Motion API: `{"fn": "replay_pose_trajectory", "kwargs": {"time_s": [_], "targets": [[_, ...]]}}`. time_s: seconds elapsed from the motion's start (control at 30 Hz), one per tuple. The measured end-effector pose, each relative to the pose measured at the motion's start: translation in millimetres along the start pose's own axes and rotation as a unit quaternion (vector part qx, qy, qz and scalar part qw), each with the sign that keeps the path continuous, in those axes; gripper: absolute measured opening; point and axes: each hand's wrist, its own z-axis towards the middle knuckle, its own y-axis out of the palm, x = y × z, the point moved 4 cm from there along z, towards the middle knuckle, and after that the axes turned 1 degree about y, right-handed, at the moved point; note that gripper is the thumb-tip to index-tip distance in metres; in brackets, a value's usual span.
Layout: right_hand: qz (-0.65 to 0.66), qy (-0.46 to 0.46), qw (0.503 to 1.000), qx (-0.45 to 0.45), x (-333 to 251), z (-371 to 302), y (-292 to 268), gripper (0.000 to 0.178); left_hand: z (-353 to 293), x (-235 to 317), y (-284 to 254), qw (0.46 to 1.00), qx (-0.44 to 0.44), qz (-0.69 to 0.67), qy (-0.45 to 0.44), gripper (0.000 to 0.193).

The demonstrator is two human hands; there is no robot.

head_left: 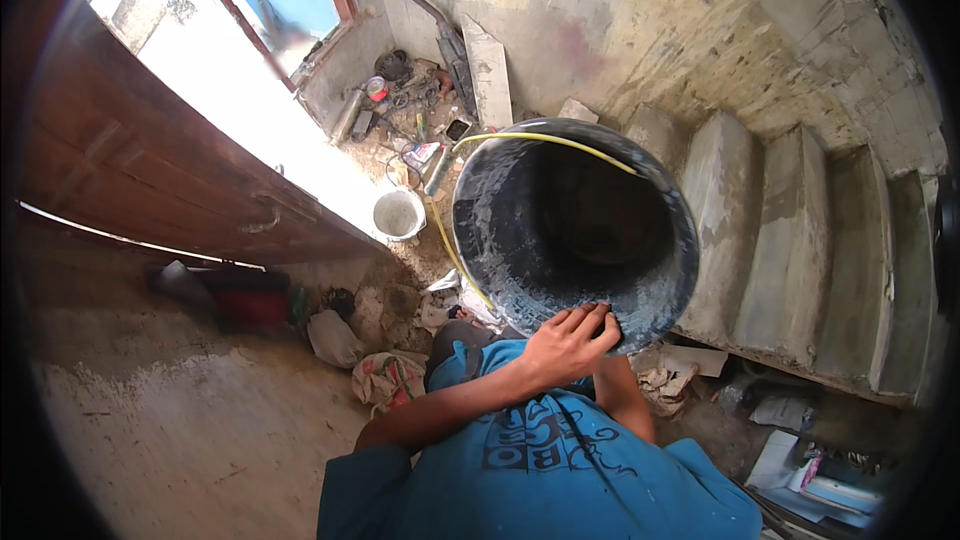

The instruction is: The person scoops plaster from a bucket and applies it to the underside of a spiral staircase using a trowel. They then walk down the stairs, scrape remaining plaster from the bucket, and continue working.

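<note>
A large black bucket [480, 230], smeared with pale residue, is tilted in front of me with its dark mouth facing up toward me. My left hand [573, 345] has its fingers curled over the near rim. My right forearm [622, 395] passes beneath the bucket, which hides that hand and its fingers. A thin yellow handle [560, 142] with a grey grip [437, 172] runs across the far rim and loops down the left side. The bottom of the bucket is lost in shadow.
Concrete steps [765, 250] rise at the right. A small white pail [399, 214] stands among debris left of the bucket, near the bright doorway and brown door [180, 150]. Sacks [385, 378] lie by my left side. A pale board [487, 75] leans on the stained wall.
</note>
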Motion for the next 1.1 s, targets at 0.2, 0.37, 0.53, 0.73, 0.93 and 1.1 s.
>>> {"fn": "replay_pose_trajectory", "kwargs": {"time_s": [0.2, 0.37, 0.53, 0.73, 0.93, 1.1], "targets": [[-0.009, -0.021, 1.0, -0.001, 5, -20, 20, 0.044, 18, 7, -15, 0.994, -0.096, -0.053, -0.008, 0.052], [-0.034, -0.075, 0.997, -0.007, -5, 4, 42, 0.042, 61, -11, -44, 0.926, -0.02, -0.3, -0.229, 0.083], [-0.121, -0.134, 0.983, 0.044, -25, 13, 65, 0.038, 70, -69, -63, 0.908, -0.05, -0.267, -0.318, 0.054], [-0.227, -0.263, 0.937, 0.036, -46, 10, 84, 0.029, 1, -123, -63, 0.564, 0.133, -0.618, -0.531, 0.054], [-0.512, -0.266, 0.804, 0.141, -73, 5, 111, 0.017, -44, -159, -9, 0.53, 0.304, -0.569, -0.551, 0.036], [-0.29, -0.366, 0.878, 0.103, -69, -33, 130, 0.015, -72, -150, 2, 0.513, 0.373, -0.62, -0.462, 0.037]]}}
